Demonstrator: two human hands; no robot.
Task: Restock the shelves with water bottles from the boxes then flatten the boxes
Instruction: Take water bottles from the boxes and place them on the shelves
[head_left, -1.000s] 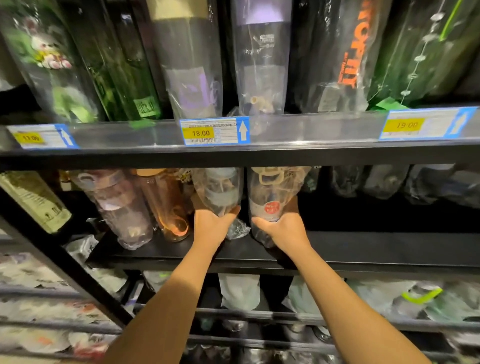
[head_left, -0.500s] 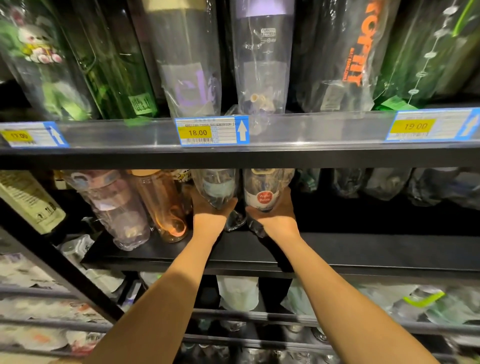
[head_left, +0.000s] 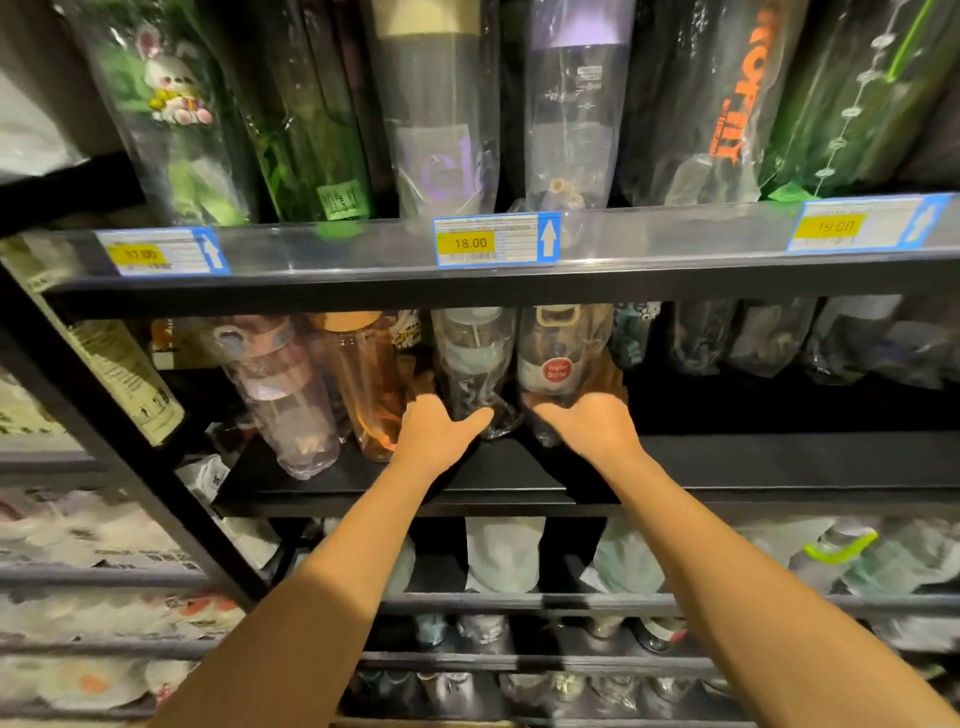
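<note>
Two plastic-wrapped water bottles stand side by side on the black middle shelf (head_left: 753, 467). My left hand (head_left: 441, 431) grips the base of the clear bottle with a pale blue band (head_left: 475, 358). My right hand (head_left: 587, 423) grips the base of the bottle with a red round "Water Bottle" sticker (head_left: 558, 364). Both bottles are upright and pushed back under the upper shelf's edge. My fingers are hidden behind the bottles.
A pink-lidded clear bottle (head_left: 283, 395) and an orange bottle (head_left: 366, 384) stand left of my hands. The upper shelf rail (head_left: 675, 239) carries price tags, tall bottles above it. Wrapped bottles sit at the back right (head_left: 769, 338). Lower shelves hold more goods. A slanted black post (head_left: 130, 441) runs at left.
Both hands have pushed the two bottles further back on the shelf and stood them more upright. The bottles now sit closer together.
</note>
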